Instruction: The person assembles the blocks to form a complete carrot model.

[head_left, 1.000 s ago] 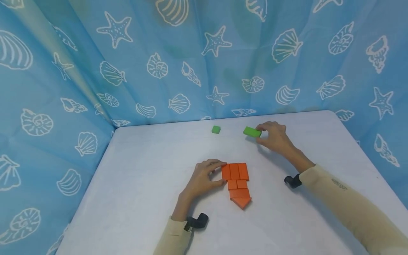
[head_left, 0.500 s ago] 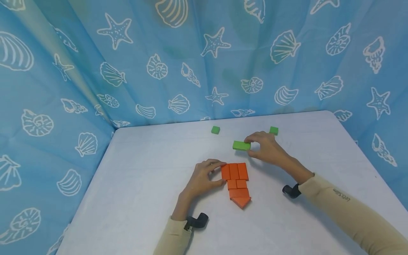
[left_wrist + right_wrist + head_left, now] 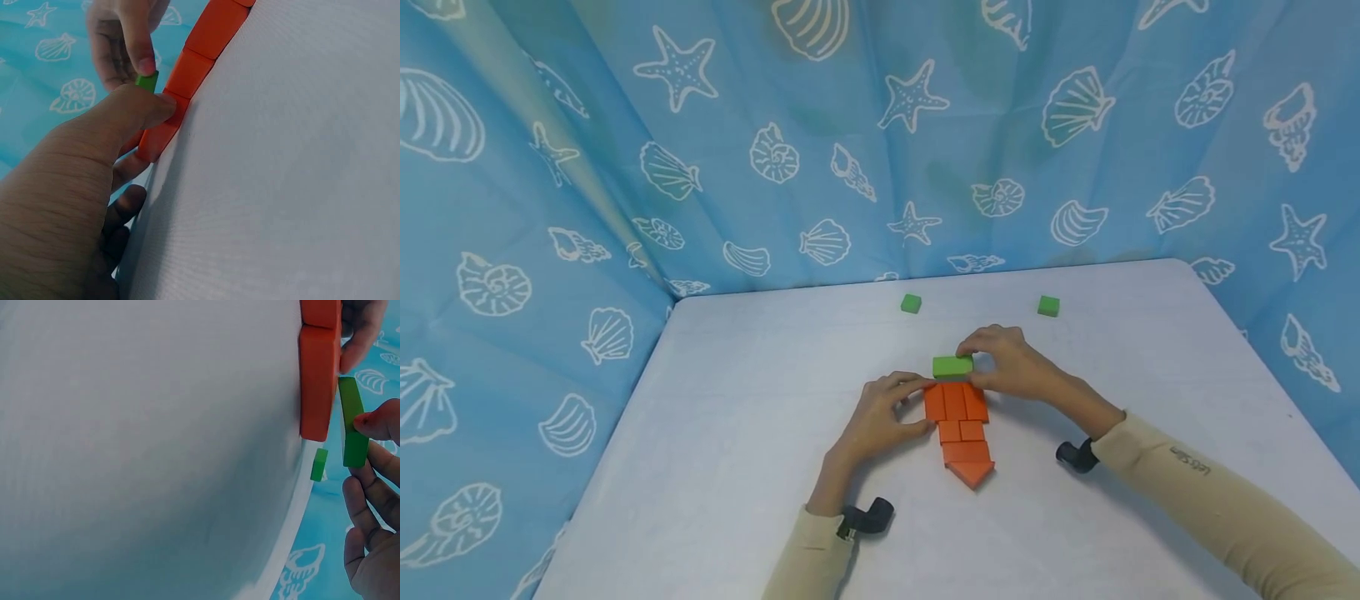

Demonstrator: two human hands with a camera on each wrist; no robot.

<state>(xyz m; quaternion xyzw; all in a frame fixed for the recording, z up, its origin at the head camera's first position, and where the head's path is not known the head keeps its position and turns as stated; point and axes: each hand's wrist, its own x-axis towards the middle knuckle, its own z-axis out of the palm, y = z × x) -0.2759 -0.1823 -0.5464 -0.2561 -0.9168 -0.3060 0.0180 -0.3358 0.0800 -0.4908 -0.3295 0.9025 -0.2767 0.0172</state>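
Orange toy blocks lie edge to edge on the table: three rectangles in the far row, two small blocks point(image 3: 960, 431), a wide rectangle point(image 3: 966, 452) and a triangle point(image 3: 972, 473) pointing toward me. My left hand point(image 3: 880, 412) holds the far row's left orange block point(image 3: 934, 403) between thumb and index finger, at its near and far ends. Just beyond that row, my right hand point(image 3: 1007, 365) pinches a green rectangular block point(image 3: 950, 367) by its right end. The right wrist view shows this green block point(image 3: 347, 403) raised above the orange blocks, thumb on its face.
Two small green blocks lie near the table's back edge, one point(image 3: 911, 303) left of the other green block point(image 3: 1048, 306). A white cloth point(image 3: 715, 433) covers the table. A blue shell-patterned curtain point(image 3: 820, 183) hangs behind and at the left.
My right hand has carried the green rectangular block left and toward me, up to the far row of orange blocks, uncovering the right small green block. My left hand stays in place.
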